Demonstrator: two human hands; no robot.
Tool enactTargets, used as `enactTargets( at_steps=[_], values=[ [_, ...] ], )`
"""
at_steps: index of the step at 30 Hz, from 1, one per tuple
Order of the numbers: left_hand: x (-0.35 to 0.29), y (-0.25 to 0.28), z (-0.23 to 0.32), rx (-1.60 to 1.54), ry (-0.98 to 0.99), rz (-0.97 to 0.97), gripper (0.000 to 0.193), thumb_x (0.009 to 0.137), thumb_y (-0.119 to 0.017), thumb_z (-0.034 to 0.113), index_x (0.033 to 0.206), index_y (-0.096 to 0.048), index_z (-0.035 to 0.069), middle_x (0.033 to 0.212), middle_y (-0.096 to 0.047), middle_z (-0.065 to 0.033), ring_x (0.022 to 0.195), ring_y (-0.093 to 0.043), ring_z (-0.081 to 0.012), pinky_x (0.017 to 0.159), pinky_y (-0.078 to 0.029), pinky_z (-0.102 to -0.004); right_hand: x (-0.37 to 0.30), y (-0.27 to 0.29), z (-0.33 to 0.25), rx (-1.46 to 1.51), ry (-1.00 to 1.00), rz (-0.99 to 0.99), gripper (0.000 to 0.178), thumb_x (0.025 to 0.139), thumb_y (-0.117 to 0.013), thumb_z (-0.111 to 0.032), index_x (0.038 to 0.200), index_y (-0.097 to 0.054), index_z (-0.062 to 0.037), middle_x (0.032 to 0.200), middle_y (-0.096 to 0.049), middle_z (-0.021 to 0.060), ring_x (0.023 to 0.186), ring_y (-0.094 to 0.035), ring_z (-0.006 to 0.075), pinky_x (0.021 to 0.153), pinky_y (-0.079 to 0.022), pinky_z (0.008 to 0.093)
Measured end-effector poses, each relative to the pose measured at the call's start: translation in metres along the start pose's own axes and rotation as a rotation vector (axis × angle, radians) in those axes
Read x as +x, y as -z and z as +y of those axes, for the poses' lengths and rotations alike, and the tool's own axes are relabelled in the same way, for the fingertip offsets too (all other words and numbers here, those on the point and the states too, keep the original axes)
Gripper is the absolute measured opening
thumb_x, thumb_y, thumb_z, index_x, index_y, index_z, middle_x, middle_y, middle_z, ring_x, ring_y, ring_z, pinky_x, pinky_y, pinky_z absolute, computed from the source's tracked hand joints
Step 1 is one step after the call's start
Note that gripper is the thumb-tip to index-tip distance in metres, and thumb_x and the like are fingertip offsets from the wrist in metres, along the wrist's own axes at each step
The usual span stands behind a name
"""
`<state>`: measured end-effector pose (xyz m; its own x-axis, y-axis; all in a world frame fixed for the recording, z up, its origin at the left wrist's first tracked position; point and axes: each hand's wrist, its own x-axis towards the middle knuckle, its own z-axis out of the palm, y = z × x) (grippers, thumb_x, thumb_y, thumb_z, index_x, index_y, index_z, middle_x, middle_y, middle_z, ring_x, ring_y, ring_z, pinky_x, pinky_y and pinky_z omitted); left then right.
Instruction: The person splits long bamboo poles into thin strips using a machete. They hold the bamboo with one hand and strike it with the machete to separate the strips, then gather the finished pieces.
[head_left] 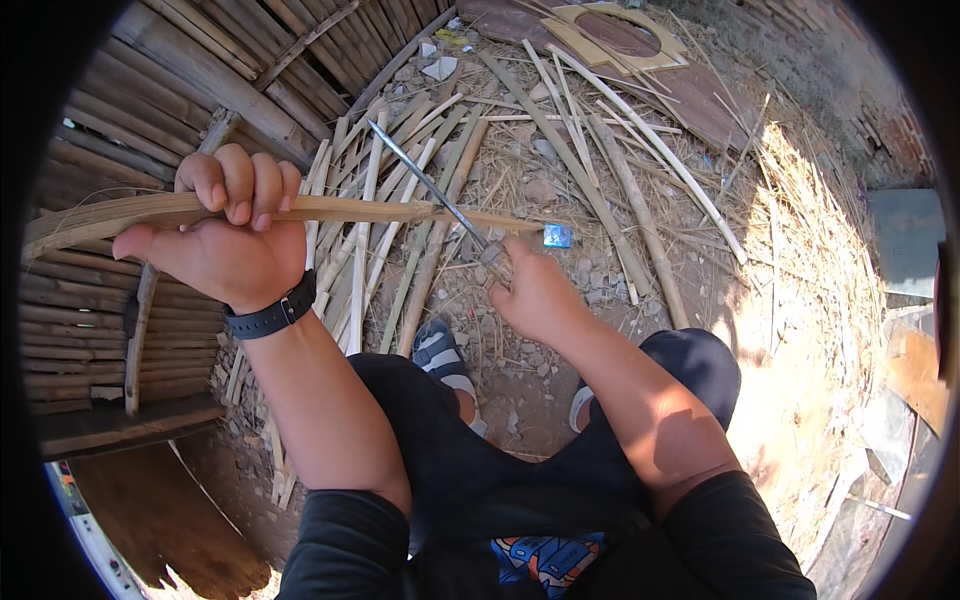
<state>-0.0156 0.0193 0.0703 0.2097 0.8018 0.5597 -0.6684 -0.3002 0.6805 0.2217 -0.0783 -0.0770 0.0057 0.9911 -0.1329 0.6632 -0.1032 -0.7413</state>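
My left hand, with a dark watch on the wrist, is closed around a long split bamboo strip. The strip runs roughly level across the view and is broad at the left. Past the knife it continues, thinner, to the right. My right hand grips the handle of a long, narrow-bladed knife, whose tip points away and to the left. Its blade crosses the strip between my hands and seems to touch it at a notch-like dark spot. Most of the handle is hidden by my fingers.
Several bamboo strips and poles lie over stony, straw-strewn ground ahead. A bamboo-pole wall stands close on my left. A small blue packet lies near my right hand. A board with a round hole lies far right.
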Motion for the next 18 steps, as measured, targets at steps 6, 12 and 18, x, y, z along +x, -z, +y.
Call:
enactTargets(
  at_steps=[6, 12, 18],
  values=[
    [-0.001, -0.003, -0.003, -0.020, -0.027, -0.043, 0.082, 0.067, -0.032, 0.096, 0.069, -0.048, 0.016, 0.059, -0.040, 0.0030, 0.049, -0.034, -0.0106, 0.053, -0.030, -0.0285, 0.004, 0.004, 0.003, 0.089, 0.002, -0.003, 0.046, 0.080, -0.068, -0.016, 0.117, -0.051, 0.0051, 0.071, -0.063, 0.0245, 0.070, -0.065, 0.0394, 0.066, -0.051, 0.0436],
    [-0.004, -0.001, 0.004, 0.010, -0.010, 0.019, 0.085, 0.067, -0.026, 0.097, 0.067, -0.048, 0.015, 0.056, -0.039, 0.0029, 0.050, -0.032, -0.0109, 0.052, -0.027, -0.0278, -0.020, -0.002, -0.038, 0.172, 0.124, 0.023, 0.043, 0.082, -0.067, -0.017, 0.116, -0.051, 0.0037, 0.074, -0.064, 0.0241, 0.068, -0.066, 0.0387, 0.064, -0.050, 0.0446],
    [-0.001, -0.003, 0.002, 0.012, -0.024, 0.024, 0.087, 0.067, -0.022, 0.097, 0.068, -0.050, 0.015, 0.058, -0.040, 0.0026, 0.051, -0.033, -0.0112, 0.054, -0.029, -0.0287, 0.010, -0.009, 0.013, 0.137, -0.120, -0.052, 0.043, 0.082, -0.067, -0.018, 0.116, -0.052, 0.0032, 0.073, -0.064, 0.0248, 0.069, -0.066, 0.0403, 0.065, -0.051, 0.0470]
  ],
)
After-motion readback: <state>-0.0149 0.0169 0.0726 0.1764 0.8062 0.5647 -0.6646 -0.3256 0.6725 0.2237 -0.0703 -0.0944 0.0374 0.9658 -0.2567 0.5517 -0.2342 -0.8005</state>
